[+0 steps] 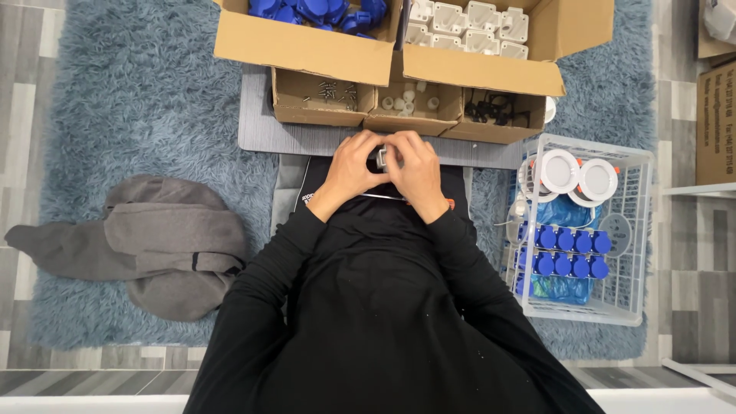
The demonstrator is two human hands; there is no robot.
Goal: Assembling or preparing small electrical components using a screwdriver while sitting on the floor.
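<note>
My left hand [351,170] and my right hand [418,172] meet over the near edge of a grey board [257,130]. Together they grip a small dark and white part [381,158] pinched between the fingers; most of it is hidden. Just beyond the hands stand three small open cardboard boxes: one with small metal screws [328,93], one with small white pieces [406,101], one with black rings [491,109]. My black sleeves fill the lower middle of the view.
Two big cardboard boxes at the top hold blue parts [314,9] and white housings [468,21]. A white wire basket [636,230] on the right holds round white lamps and blue caps. A grey garment [165,241] lies left on the blue shaggy rug.
</note>
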